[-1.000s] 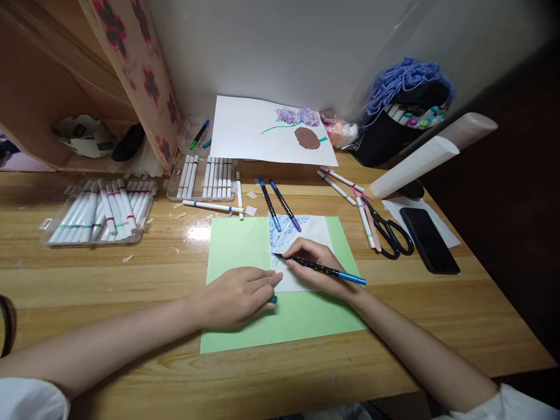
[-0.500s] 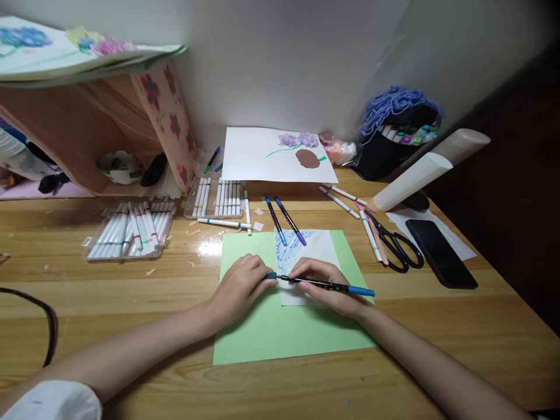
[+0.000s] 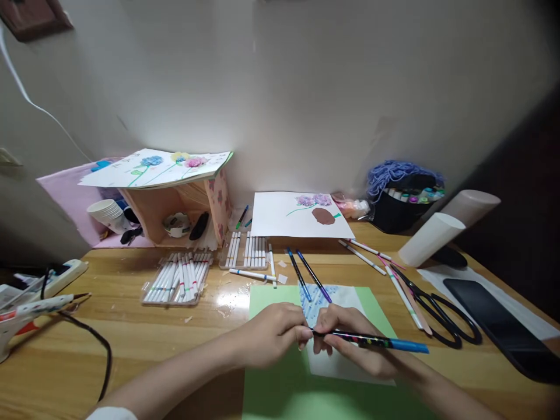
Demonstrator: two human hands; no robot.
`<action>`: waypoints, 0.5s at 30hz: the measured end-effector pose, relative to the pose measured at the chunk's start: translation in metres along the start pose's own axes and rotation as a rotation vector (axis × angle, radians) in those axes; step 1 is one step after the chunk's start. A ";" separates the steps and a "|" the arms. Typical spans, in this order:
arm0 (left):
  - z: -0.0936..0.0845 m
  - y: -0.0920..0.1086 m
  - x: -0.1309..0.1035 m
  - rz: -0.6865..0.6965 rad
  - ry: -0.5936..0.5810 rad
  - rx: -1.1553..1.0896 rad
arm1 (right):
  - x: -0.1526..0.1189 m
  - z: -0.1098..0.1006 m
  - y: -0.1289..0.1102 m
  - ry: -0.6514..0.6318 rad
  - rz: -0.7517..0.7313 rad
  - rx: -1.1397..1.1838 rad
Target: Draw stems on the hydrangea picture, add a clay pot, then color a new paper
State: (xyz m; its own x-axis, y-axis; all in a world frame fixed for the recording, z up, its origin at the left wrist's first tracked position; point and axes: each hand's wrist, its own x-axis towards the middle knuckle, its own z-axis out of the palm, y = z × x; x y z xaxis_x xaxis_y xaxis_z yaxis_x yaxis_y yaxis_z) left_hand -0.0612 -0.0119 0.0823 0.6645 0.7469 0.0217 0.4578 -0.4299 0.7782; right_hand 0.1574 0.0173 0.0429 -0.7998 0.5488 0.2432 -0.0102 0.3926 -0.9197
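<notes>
My right hand (image 3: 350,341) grips a black marker (image 3: 385,343) with a blue rear end, lying level over a small white paper (image 3: 345,366) with blue hatching. My left hand (image 3: 273,335) pinches the marker's tip end, where its cap is; the fingers hide the cap. Both hands meet above a light green sheet (image 3: 280,391) on the wooden desk. Two blue-and-purple markers (image 3: 306,277) lie across the white paper's far edge.
Black scissors (image 3: 437,310) and a dark phone (image 3: 494,324) lie to the right. Two clear trays of white markers (image 3: 177,286) sit to the left. At the back stand a flower drawing (image 3: 301,216), a wooden box (image 3: 175,210) and a black bag (image 3: 398,213). A cable (image 3: 91,344) runs at far left.
The view has tilted up, showing more wall. My left hand brought the teal cap from the green sheet to the marker tip, and both hands lifted off the paper.
</notes>
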 end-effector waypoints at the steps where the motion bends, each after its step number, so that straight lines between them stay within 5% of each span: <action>1: -0.006 0.002 0.000 -0.053 -0.036 -0.068 | 0.003 -0.002 -0.002 -0.006 -0.026 -0.051; 4: -0.017 0.004 -0.004 -0.124 -0.052 -0.104 | 0.014 -0.003 -0.009 0.029 -0.001 -0.053; 10: -0.021 -0.004 -0.011 0.161 0.441 0.547 | 0.038 0.002 -0.016 0.239 0.125 0.342; 15: -0.021 -0.010 -0.013 0.170 0.553 0.598 | 0.042 0.006 -0.016 0.294 0.091 0.326</action>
State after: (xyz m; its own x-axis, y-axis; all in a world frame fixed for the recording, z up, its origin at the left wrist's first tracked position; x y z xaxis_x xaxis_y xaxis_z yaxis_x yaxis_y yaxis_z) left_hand -0.0868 -0.0070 0.0875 0.4386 0.7220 0.5352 0.7177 -0.6398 0.2749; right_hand 0.1202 0.0299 0.0662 -0.6018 0.7755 0.1909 -0.1744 0.1057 -0.9790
